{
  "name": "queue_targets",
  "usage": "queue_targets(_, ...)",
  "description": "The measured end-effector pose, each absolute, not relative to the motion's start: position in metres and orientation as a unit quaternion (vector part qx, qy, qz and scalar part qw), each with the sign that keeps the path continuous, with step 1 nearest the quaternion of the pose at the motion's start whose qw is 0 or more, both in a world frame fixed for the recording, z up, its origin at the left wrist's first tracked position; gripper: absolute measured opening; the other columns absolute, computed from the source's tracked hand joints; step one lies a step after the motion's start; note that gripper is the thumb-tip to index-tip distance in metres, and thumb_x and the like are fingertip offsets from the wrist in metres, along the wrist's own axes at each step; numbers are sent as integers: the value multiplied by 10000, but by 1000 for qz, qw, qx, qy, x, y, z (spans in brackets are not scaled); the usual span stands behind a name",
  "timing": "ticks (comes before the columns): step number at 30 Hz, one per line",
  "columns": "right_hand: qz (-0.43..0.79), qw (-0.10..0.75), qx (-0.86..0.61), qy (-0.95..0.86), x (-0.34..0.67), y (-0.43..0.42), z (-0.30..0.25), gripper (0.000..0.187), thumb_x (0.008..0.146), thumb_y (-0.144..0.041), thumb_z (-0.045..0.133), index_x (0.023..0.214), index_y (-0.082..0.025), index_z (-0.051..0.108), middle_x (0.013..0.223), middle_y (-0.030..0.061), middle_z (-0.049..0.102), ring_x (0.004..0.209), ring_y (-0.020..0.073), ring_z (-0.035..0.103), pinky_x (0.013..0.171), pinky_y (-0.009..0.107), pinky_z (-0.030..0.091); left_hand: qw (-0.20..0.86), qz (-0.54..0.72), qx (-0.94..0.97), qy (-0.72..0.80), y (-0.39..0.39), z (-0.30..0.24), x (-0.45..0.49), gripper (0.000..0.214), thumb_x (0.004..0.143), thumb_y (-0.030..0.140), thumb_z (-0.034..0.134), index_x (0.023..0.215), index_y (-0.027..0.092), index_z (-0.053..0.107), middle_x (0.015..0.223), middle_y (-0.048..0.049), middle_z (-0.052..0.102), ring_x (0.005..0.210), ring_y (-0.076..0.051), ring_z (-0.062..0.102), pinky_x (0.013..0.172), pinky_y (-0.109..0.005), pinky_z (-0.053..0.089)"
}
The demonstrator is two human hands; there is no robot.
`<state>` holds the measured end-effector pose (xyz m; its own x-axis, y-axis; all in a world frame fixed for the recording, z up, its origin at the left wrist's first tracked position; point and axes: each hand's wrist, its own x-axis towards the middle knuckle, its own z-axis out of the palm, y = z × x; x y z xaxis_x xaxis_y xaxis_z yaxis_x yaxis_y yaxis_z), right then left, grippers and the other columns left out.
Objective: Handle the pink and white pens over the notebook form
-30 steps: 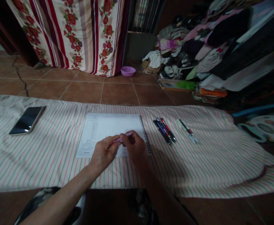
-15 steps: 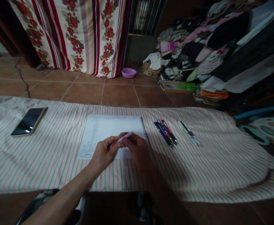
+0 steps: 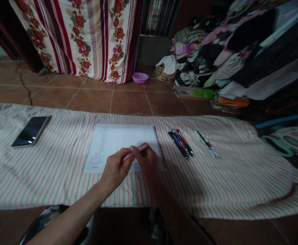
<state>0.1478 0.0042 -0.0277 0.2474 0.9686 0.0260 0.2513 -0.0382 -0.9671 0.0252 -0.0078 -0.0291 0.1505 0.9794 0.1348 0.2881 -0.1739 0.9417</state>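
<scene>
Between my two hands is a slim pink pen (image 3: 127,157), held slantwise above a spiral notebook (image 3: 128,134). My left hand (image 3: 116,165) is closed round its lower left end. Fingers of my right hand (image 3: 148,160) grip the upper right end, with the thumb lying along the barrel. The fingers hide much of the pen, so I cannot make out its tip. Under the hands the notebook lies open at a mostly white page, with a printed column at its left and black coils at its right.
Right of the notebook lie several pens (image 3: 179,143) in a bunch, and another pale pen (image 3: 207,144) farther right. A phone (image 3: 31,131) rests at the left on the striped cloth (image 3: 67,163). Beyond are a tiled floor, a purple basin (image 3: 140,78) and piled clothes (image 3: 212,51).
My right hand has shifted its grip: its thumb now lies over the pink pen, and the fingers are wrapped more around the upper end. My left hand stays nearly in place.
</scene>
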Motion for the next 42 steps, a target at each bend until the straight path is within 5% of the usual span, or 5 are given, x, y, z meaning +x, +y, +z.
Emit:
queue_targets(9,605,507,-479,-385,154,5,-23,387,681,-413,658,974,-161,650,611,-37,555,445,44,342,433,197,266,634,450,432,457,-3,-26,28,335,706,424,671,861,136,600,643,3,590,463,-53,390,445,-206,271)
queue_targets(16,563,514,-506,-403,158,8,-22,203,637,-357,690,721,-176,655,597,-26,594,507,81,451,505,222,380,617,448,460,455,-4,-31,26,323,737,410,647,915,162,542,644,25,578,460,-53,376,447,-205,269)
queue_targets(22,469,489,-588,-441,151,6,-26,335,627,-472,695,624,-205,493,470,-63,482,421,82,404,425,219,330,483,405,598,494,-7,-31,22,182,805,355,569,908,205,565,746,-9,656,632,-127,548,588,-252,396)
queue_targets(33,636,487,-464,-378,155,6,-17,331,669,-417,678,921,-203,682,848,35,665,616,94,510,537,214,377,661,455,407,436,0,-27,26,375,672,461,698,799,150,533,594,29,560,422,-30,350,415,-184,236)
queue_targets(42,502,538,-535,-416,149,11,-28,255,621,-410,702,647,-196,567,554,-51,550,514,94,459,520,227,374,558,448,516,472,-5,-33,22,263,775,389,608,942,205,520,646,39,572,488,-71,425,468,-206,320)
